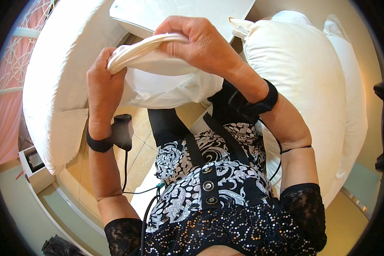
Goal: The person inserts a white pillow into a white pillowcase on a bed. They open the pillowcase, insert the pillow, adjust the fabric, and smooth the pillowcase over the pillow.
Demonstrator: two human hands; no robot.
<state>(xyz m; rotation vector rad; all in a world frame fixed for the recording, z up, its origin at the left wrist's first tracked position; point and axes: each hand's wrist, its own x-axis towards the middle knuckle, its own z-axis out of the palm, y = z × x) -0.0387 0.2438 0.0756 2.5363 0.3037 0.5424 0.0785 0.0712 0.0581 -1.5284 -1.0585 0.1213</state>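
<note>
A thin white pillowcase (175, 91) is stretched between my two hands, its upper edge bunched into a thick roll. My left hand (105, 74) grips one end of that roll, thumb up along the fabric. On the other end, my right hand (198, 42) is closed, set higher and farther right, with the edge pinched between thumb and fingers. Below the roll the rest of the cloth hangs in loose folds over my knees. A stack of plump off-white pillows (296, 64) stands close by at the right.
White padded bedding (62, 64) curves along the left side. A glossy white surface (179, 13) lies at the far side, beyond my hands. Lower left are a small white box (37, 177) and a black plastic bag (60, 246). Tiled floor (138, 147) shows between.
</note>
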